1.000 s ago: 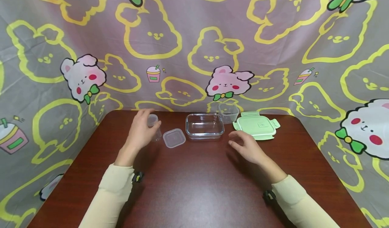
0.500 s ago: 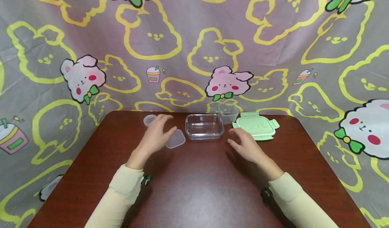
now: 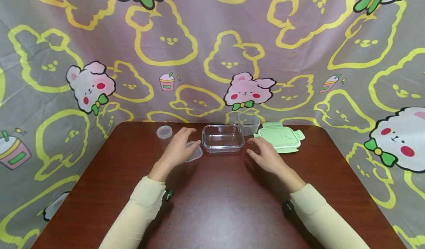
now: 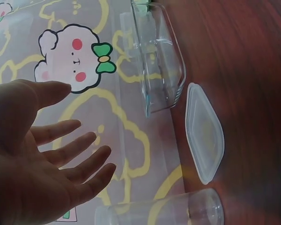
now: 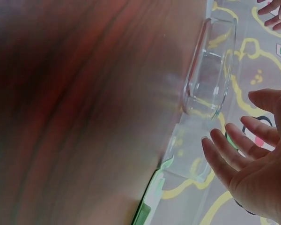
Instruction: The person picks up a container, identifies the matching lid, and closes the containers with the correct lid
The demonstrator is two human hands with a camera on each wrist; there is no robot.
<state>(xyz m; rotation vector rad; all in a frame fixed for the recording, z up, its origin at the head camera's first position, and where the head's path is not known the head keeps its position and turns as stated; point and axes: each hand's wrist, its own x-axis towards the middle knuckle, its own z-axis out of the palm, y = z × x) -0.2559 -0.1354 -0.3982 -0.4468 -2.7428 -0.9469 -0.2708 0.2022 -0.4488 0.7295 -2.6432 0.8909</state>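
My left hand (image 3: 178,149) hovers with spread, relaxed fingers and holds nothing. In the head view it partly covers a translucent square lid (image 3: 195,152), which the left wrist view shows apart from the fingers. Left of that hand stands a clear round container (image 3: 164,132) with a translucent cap. My right hand (image 3: 265,156) is likewise empty, its fingers loosely bent, just in front of a pale green lid (image 3: 280,137). Between the hands sits a clear glass rectangular container (image 3: 223,137). Behind its right side is a clear plastic box (image 3: 249,123).
The things stand along the back of a dark reddish-brown table (image 3: 212,197). A patterned cloth (image 3: 199,49) with cartoon rabbits rises behind the table and along both sides.
My left hand has left the round container and moved right, over the square lid; the container stays standing. My right hand has barely shifted.
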